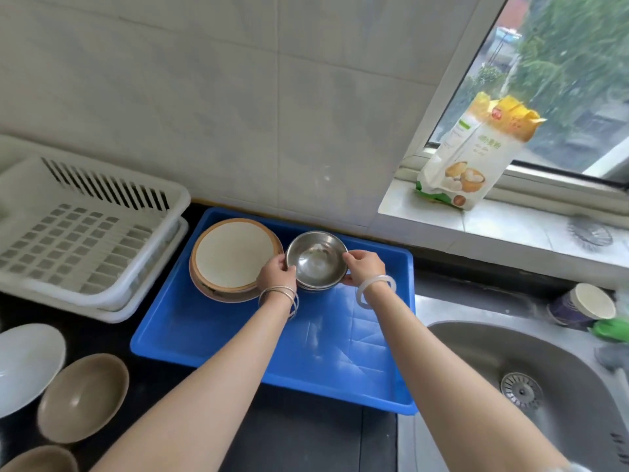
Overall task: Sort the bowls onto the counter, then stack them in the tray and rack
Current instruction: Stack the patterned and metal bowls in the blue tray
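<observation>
Head view: steel bowls, nested, frame centre, upper part of blue tray, just beside plates. Left hand and right hand pinch opposite rims. Step, probably: stacking in tray. Next: level release, then the lower-left counter bowls.

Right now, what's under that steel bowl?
Another rim shows under the steel bowl, in the tray. The count is hidden by the left hand and right hand.

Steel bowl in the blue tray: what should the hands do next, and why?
Probably release it. The steel bowl seems to sit nested on other steel bowls in the blue tray, with the left hand and right hand pinching its rim; brown bowls wait on the counter.
</observation>
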{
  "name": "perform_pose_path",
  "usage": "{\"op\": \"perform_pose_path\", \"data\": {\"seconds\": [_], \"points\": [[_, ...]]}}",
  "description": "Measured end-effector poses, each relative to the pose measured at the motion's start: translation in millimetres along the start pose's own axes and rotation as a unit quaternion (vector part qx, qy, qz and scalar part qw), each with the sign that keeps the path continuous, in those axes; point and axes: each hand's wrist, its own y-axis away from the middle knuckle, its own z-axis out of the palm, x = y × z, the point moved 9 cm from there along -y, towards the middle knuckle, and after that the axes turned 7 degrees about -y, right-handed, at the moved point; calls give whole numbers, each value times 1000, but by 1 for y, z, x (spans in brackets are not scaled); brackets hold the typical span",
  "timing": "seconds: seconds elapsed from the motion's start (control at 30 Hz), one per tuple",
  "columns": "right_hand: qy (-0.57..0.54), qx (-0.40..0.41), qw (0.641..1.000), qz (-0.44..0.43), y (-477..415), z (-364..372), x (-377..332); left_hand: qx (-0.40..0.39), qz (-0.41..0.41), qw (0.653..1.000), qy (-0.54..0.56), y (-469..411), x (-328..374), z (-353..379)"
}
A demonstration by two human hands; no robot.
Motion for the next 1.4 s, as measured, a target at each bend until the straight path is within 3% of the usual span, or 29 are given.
{"op": "perform_pose_path", "data": {"seconds": [0.27, 0.63, 0.97, 1.2, 1.4], "points": [[25, 8, 999, -24, -20, 7, 12, 35, 45, 990, -128, 4, 6, 12], [36, 28, 995, -89, -8, 3, 17, 65, 46, 996, -28, 23, -10, 17], [64, -17, 995, -77, 11, 0, 18, 9, 45, 999, -21, 33, -16, 15], [69, -3, 991, -117, 76, 5, 13, 1, 93, 996, -17, 75, -38, -47], [12, -118, 986, -113, 167, 96, 29, 63, 80, 993, -61, 123, -104, -145]]}}
